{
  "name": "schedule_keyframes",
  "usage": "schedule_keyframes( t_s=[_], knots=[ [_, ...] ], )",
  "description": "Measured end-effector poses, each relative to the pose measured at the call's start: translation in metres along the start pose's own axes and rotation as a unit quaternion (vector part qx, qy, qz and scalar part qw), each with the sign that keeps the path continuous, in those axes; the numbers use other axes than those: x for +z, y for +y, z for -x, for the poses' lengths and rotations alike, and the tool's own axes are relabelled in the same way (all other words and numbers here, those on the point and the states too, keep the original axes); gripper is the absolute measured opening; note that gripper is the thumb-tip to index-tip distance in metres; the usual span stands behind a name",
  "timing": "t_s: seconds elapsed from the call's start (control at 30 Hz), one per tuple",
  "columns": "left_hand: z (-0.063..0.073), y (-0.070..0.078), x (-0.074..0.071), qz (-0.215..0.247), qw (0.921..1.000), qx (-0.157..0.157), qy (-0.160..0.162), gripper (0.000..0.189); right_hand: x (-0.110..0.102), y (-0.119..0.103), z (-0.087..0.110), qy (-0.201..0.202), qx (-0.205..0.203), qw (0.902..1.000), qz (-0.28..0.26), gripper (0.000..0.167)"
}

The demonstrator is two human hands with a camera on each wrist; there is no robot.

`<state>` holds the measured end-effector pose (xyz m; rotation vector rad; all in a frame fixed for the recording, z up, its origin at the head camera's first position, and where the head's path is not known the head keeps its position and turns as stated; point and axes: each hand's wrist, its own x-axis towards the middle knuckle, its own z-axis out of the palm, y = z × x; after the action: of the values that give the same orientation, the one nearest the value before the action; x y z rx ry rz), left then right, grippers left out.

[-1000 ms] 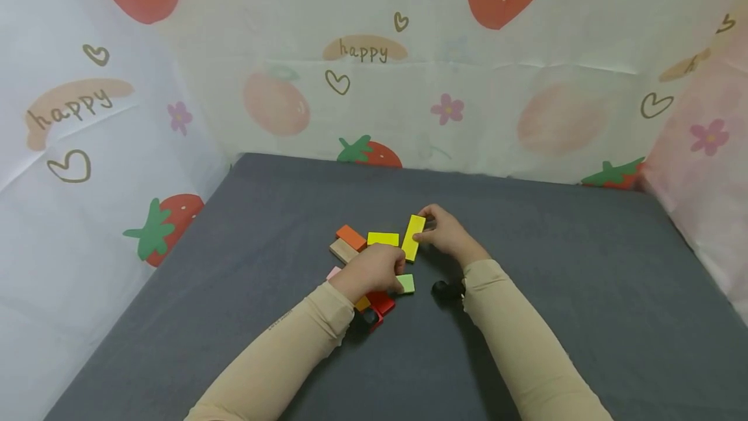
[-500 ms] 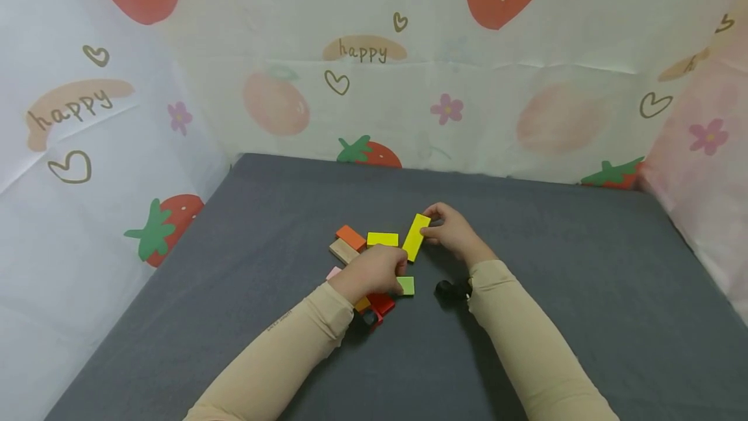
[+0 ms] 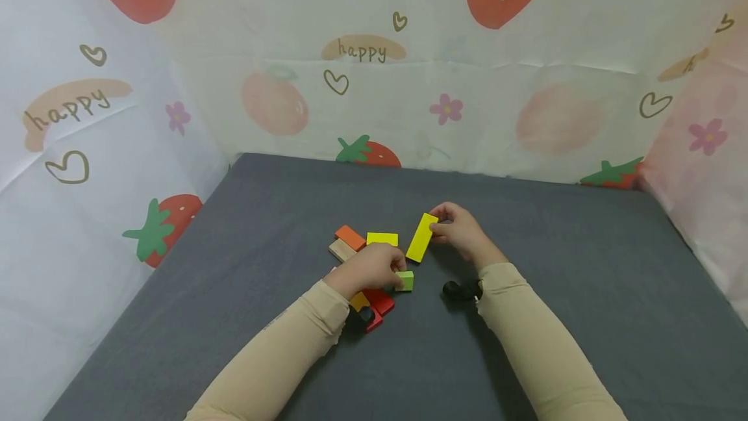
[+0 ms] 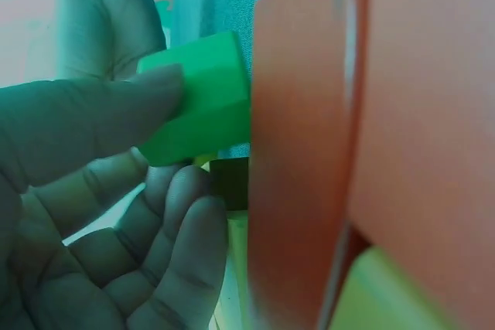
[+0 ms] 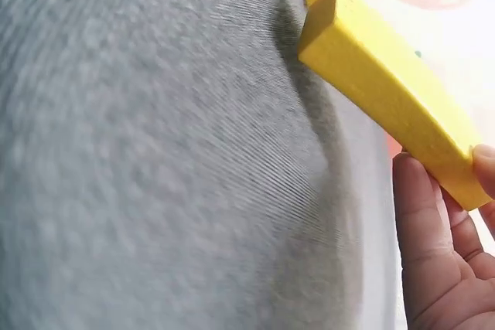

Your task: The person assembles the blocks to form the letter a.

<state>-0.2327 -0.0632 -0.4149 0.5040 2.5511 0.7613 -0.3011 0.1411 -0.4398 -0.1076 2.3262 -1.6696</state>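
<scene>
Long yellow block [image 3: 422, 238] in the right hand [image 3: 464, 234]: we see it over the middle of a dark grey cloth [image 3: 555, 317], whose fine weave shows in the right wrist view. Around the cloth's left, back and right sides we find pale hangings [image 3: 491, 76] printed with strawberries, hearts, flowers and the word "happy", pinker on the right. From the head we see the block's long axis run obliquely, near end to the left, far end away and to the right. Thumb and fingers pinch it by the far end; in the right wrist view we see its free end pointing away from the hand, with a shadow on the cloth below. To its left and nearer us, the left hand [image 3: 371, 268] pinches a green block [image 3: 405, 281] between thumb and fingers. Beyond that hand we see a shorter yellow block [image 3: 382, 239], an orange block [image 3: 350, 237] and a plain wooden block [image 3: 341, 250]; on its near side, a red block [image 3: 381, 302].
</scene>
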Motion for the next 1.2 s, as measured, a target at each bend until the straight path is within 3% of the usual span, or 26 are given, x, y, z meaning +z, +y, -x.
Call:
schedule_keyframes(
  t_s=[0.17,0.53,0.93,1.2],
  knots=[
    [0.000,-0.001,-0.002,0.036,0.9992,0.014,0.006,0.008,-0.008,-0.005,0.005,0.008,0.008,0.9999,0.011,0.029],
    [-0.006,0.005,-0.001,0.054,0.9978,0.037,0.010,0.007,-0.032,-0.014,0.022,0.004,-0.004,0.9997,0.025,0.031],
    [-0.022,0.030,0.010,0.030,0.9949,0.096,0.011,0.007,-0.072,-0.009,0.044,0.022,-0.023,0.9984,0.046,0.033],
    [-0.036,0.050,0.025,0.046,0.9923,0.113,-0.023,0.011,-0.094,0.002,0.059,0.020,-0.016,0.9971,0.072,0.034]
  ],
)
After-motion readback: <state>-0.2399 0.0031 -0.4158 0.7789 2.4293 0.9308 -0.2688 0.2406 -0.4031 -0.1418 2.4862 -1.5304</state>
